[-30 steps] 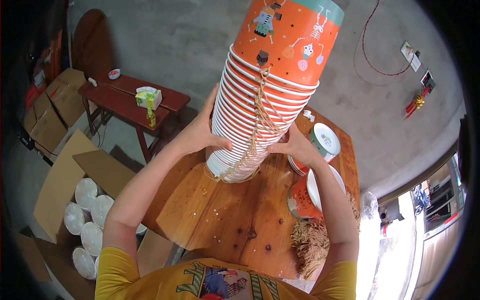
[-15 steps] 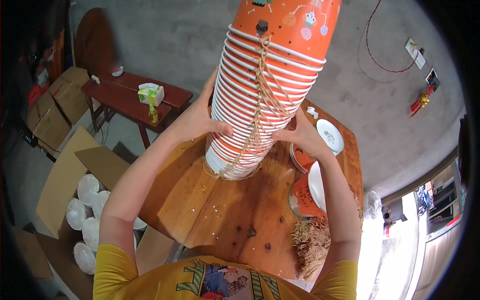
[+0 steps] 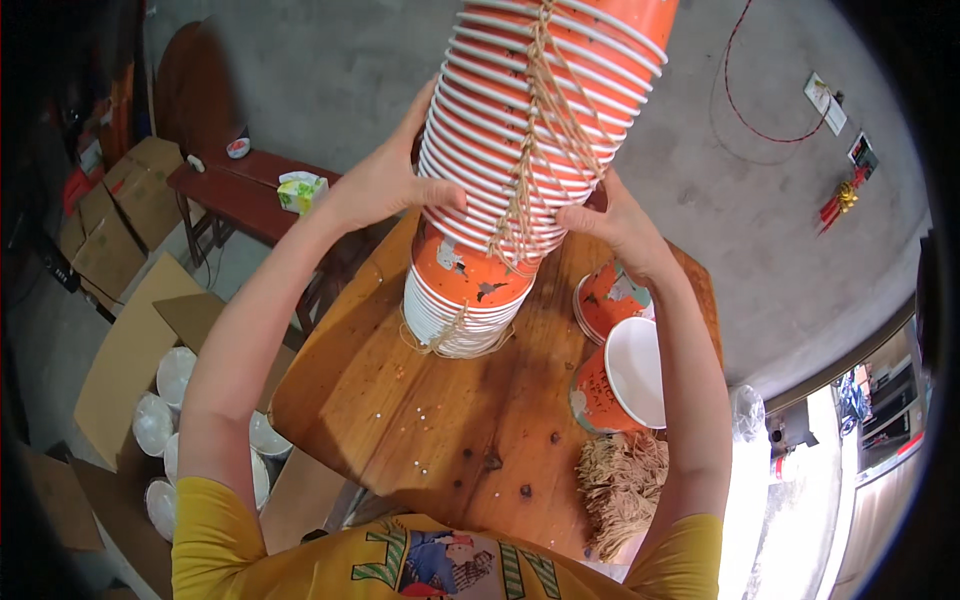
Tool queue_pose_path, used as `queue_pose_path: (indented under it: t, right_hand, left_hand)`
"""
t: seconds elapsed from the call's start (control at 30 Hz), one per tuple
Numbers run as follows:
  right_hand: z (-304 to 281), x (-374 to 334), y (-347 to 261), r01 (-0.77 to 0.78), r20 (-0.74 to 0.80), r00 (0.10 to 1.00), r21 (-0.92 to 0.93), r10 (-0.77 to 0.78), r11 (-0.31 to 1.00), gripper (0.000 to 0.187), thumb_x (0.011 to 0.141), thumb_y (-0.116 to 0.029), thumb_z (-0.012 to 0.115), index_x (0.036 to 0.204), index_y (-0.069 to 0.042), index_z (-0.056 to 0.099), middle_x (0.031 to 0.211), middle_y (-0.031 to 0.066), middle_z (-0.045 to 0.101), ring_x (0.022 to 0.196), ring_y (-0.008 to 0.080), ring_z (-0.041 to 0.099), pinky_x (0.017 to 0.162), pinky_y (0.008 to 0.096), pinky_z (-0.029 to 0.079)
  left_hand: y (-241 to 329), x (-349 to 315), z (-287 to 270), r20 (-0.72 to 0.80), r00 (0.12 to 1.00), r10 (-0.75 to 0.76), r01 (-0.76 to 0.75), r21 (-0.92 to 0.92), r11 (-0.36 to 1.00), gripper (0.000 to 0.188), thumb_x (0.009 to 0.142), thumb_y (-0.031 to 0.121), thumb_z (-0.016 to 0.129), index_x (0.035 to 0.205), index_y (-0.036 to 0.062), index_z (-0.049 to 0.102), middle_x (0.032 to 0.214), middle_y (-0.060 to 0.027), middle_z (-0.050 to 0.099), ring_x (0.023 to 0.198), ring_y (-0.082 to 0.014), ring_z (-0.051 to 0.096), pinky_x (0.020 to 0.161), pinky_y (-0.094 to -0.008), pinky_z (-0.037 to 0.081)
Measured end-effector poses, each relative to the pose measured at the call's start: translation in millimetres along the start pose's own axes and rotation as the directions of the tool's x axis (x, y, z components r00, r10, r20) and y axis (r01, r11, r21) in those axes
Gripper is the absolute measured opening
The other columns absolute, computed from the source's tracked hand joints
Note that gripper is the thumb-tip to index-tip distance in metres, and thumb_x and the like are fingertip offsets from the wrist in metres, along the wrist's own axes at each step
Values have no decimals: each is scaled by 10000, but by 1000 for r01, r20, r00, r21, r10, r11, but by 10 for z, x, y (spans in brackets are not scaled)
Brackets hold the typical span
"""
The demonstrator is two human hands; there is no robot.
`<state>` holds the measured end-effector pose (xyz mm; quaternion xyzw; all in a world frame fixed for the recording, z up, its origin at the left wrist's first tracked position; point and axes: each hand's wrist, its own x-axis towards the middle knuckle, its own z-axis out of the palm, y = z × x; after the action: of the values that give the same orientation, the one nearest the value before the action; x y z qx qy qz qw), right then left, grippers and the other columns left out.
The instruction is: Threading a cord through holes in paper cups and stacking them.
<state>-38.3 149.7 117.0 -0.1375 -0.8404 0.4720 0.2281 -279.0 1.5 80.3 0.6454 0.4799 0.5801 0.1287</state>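
Note:
Between my two hands is a tall nested stack of orange paper buckets [image 3: 490,130] with white rims, its top cut off by the upper edge of the view. My left hand [image 3: 405,185] clasps its left side and my right hand [image 3: 618,228] its right side, thumbs toward me. Twine handles [image 3: 530,185] hang in a tangled row down the front. Directly beneath, a shorter stack of the same buckets [image 3: 460,320] stands on the wooden table [image 3: 400,430]; one patterned orange wall shows between the two stacks' rims. Whether they still nest inside is hidden.
On the table's right are a tilted orange bucket [image 3: 610,390], more buckets [image 3: 605,300] partly behind my right arm, and a bundle of twine [image 3: 620,490]. An open carton [image 3: 120,370] of wrapped white items stands left. Behind it is a red bench [image 3: 235,195] with a tissue box [image 3: 300,192].
The upper stack has risen in my hands, opening a gap in the rims where an orange bucket wall now shows. The lower stack stays on the table.

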Motion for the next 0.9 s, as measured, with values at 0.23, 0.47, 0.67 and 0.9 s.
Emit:
queue_pose_path:
  t: [0.23,0.47,0.67,0.9]
  right_hand:
    - [-442,250,-301,79,-57,995,-20,-81,997,1016,735,-440,808,1481,-31,252,1372,131,485,1240,231,499,1084,388,361]
    - [-836,418,-427,122,-110,987,50,-116,991,935,785,-366,798,1455,-8,253,1291,146,540,1181,214,554,1049,373,426]
    - [-1092,551,168,96,-154,985,149,-73,984,941,779,-329,812,1456,-25,233,1326,191,496,1217,244,531,1053,401,426]
    - [-1068,591,925,38,-167,986,104,-21,994,948,795,-249,796,1518,-109,199,1372,97,479,1243,208,486,1048,394,402]
  left_hand:
    - [255,642,-174,77,984,162,-165,35,986,1226,660,541,830,1553,143,90,1521,-100,331,1397,-233,328,1149,-383,273]
    - [322,1328,-130,157,976,153,-158,20,987,1246,669,580,810,1551,139,48,1516,-137,288,1392,-252,310,1146,-395,267]
    - [-171,1677,103,224,975,-19,41,-95,995,994,850,703,541,1553,160,97,1465,-125,383,1343,-235,393,1128,-413,299]
    - [-908,1759,267,358,921,-155,267,-290,919,690,969,588,431,1477,165,232,1439,-66,392,1224,-184,479,1031,-389,396]
